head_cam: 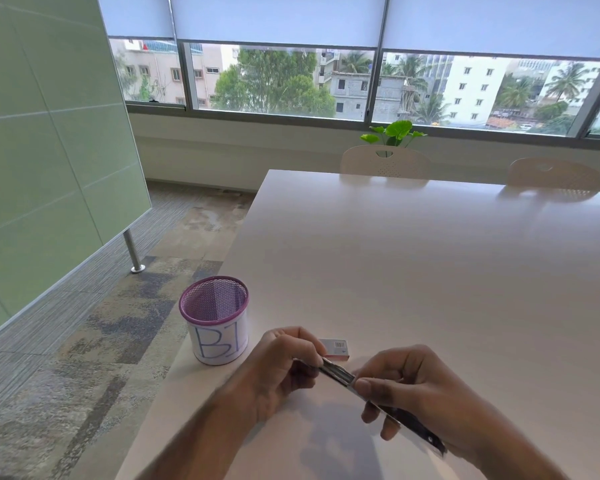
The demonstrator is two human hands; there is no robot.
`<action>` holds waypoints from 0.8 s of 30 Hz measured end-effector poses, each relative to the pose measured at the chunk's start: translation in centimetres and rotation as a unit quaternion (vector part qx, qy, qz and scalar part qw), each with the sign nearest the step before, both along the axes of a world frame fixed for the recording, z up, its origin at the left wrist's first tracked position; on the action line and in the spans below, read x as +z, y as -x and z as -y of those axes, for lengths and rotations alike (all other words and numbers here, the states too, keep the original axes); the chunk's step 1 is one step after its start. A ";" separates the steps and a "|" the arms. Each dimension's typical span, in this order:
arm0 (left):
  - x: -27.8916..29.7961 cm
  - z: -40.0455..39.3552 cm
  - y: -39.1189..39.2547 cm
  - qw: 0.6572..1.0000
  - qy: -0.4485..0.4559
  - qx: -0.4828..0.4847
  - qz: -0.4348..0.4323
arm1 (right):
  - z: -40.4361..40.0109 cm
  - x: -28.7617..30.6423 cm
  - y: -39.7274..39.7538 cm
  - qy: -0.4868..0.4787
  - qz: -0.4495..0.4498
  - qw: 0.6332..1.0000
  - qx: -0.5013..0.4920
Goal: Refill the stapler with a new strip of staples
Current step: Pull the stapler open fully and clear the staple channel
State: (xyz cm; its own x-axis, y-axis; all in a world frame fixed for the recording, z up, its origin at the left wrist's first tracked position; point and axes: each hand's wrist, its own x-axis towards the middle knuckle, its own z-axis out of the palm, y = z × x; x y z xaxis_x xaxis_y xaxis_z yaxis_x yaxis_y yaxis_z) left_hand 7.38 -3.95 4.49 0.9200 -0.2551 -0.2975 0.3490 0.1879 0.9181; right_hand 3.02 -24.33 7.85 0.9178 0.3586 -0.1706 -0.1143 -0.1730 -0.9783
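A long, slim stapler point(340, 374) of shiny metal and black is held above the near part of the white table point(413, 265), slanting from upper left to lower right. My left hand point(284, 368) pinches its far end. My right hand point(413, 386) wraps its middle and rear, thumb pressed on top of the metal channel. Whether a staple strip lies in the channel cannot be made out. A small staple box point(336, 348) with a barcode lies flat on the table just behind my left fingers.
A purple mesh pen cup point(215, 317) with a paper label marked "B1" stands near the table's left edge. Two pale chairs point(385, 162) sit at the far side. A green glass board point(49, 133) on a metal leg stands on the left over carpet.
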 end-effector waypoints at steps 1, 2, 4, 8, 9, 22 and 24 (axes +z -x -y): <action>0.0 -0.1 0.0 1.000 0.001 -0.004 0.001 | 0.0 0.0 0.0 0.000 -0.001 1.000 0.000; 0.0 -0.1 0.0 1.000 0.002 -0.008 0.002 | 0.0 0.0 0.0 -0.001 -0.001 1.000 -0.002; 0.0 -0.3 -0.1 1.000 0.002 -0.015 0.004 | 0.0 0.1 0.0 -0.009 -0.004 1.000 -0.004; -0.2 -0.3 -0.1 1.000 0.000 -0.008 0.003 | -0.2 0.0 0.1 -0.015 -0.003 1.000 -0.010; -0.3 -0.3 -0.1 1.000 -0.005 -0.007 0.005 | -0.3 -0.1 0.1 -0.015 -0.002 1.000 -0.011; -0.5 -0.2 -0.2 0.999 0.032 -0.026 -0.021 | -0.8 -0.2 0.3 0.004 0.020 1.000 -0.015; -0.5 0.0 -0.1 0.998 0.041 -0.033 -0.026 | -0.9 -0.2 0.4 0.005 0.019 1.000 -0.015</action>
State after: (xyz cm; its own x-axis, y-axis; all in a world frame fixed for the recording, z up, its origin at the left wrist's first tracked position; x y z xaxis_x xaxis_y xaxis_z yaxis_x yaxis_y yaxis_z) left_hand 7.47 -3.91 3.98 0.8841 -0.3394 -0.3211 0.4105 0.2361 0.8807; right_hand 2.60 -23.42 7.68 0.9340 0.3291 -0.1393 -0.0825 -0.1807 -0.9801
